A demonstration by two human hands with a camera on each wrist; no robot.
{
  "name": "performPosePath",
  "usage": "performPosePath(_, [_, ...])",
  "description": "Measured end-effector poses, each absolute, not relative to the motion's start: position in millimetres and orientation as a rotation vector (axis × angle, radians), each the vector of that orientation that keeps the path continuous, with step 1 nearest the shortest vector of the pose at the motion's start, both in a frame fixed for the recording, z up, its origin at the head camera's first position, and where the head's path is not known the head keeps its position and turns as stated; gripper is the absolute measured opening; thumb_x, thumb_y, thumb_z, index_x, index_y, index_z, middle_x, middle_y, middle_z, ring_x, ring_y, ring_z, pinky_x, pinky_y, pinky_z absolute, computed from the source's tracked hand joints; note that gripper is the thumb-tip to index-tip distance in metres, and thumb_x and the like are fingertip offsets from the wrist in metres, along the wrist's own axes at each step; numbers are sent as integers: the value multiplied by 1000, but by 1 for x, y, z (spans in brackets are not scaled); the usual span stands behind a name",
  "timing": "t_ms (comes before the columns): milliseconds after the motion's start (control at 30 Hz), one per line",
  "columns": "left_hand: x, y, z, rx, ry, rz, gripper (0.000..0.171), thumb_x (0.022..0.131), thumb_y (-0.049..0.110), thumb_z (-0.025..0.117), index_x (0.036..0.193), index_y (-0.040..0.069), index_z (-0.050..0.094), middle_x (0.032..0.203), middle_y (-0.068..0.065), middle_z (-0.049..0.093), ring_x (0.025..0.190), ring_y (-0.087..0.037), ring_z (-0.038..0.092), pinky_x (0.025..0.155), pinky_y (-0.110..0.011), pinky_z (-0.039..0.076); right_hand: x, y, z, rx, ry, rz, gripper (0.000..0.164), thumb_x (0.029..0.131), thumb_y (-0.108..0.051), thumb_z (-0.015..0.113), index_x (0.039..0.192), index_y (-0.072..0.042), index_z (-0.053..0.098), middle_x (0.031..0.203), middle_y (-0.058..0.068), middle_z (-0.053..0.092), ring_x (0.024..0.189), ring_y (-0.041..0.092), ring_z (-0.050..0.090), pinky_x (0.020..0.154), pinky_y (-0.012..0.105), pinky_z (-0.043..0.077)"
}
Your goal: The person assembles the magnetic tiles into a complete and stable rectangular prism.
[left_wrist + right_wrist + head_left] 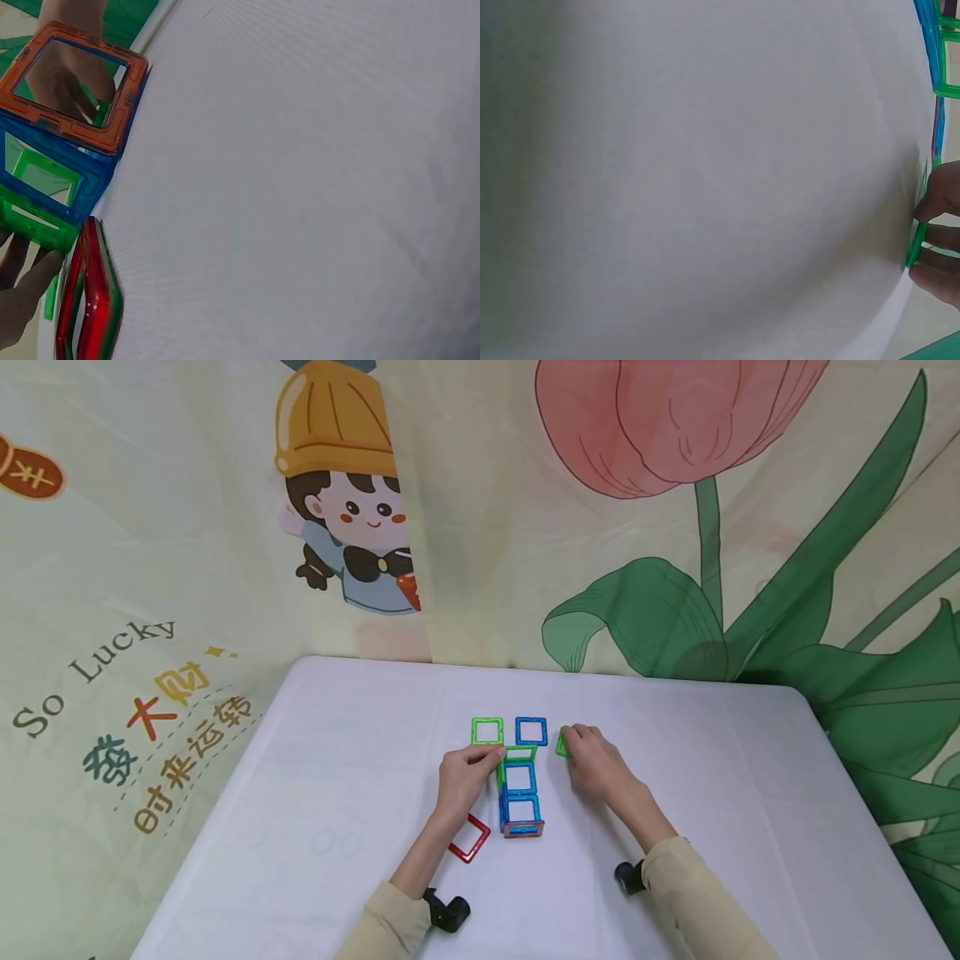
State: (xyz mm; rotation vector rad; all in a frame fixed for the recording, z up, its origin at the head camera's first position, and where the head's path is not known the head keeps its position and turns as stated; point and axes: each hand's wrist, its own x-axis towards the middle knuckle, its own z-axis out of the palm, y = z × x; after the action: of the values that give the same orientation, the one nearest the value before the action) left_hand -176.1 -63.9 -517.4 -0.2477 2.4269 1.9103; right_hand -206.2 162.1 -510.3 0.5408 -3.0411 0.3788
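On the table stands a structure of square magnetic tile frames, with blue tiles (pixel 520 778) along its middle. A green tile (pixel 521 753) closes its far end, and an orange tile (pixel 75 135) stands at its near end. My left hand (pixel 461 781) is at the structure's left side, thumb and fingers pinching a green side tile (pixel 34 231) near the far corner. To the right, apart from the structure, my right hand (pixel 597 764) pinches a loose green tile (pixel 562 744) by its edge, low over the table; my fingers hide part of it.
Behind the structure lie a green tile (pixel 487 720) and a blue tile (pixel 532 720). Red tiles (pixel 94 300) lie near my left forearm, with green showing beneath them. The white table (pixel 750 827) ends at a printed cloth backdrop (pixel 480 527).
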Motion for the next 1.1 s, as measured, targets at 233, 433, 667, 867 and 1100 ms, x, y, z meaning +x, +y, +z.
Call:
performPosePath(233, [-175,-64,-516,-245,2421,1910,25,95,31,75,111,12,81,112,-4,77,106,-19,62,83,-28,52,-203,161,-508,486,-3096,425,52,93,3,66,143,3,53,138,25,57,122,36,59,99,48,55])
performPosePath(433, [-175,-64,-515,-243,2420,1913,25,96,31,74,110,13,81,111,-4,77,102,-18,62,82,-27,52,-200,163,-507,445,-3111,502,71,85,6,70,151,4,44,140,25,51,118,34,55,95,48,56])
performPosePath(667, [-175,-65,-516,-242,2430,1906,24,95,32,75,110,14,81,110,-2,77,105,-18,63,86,-29,53,-195,165,-504,412,-3117,646,71,82,5,73,148,5,47,141,22,48,118,32,52,99,49,54])
performPosePath(867, [-175,-64,-516,-249,2431,1899,24,95,31,74,111,14,81,111,-3,77,106,-19,64,89,-32,53,-192,169,-506,367,-3114,873,74,81,3,75,149,1,46,142,20,48,120,33,52,103,49,51])
performPosePath(1100, [-175,-64,-516,-243,2435,1896,24,96,31,74,110,14,81,112,-3,77,106,-19,63,89,-32,52,-188,175,-508,400,-3049,1086,72,81,4,75,146,0,46,142,18,53,126,32,55,107,47,50])
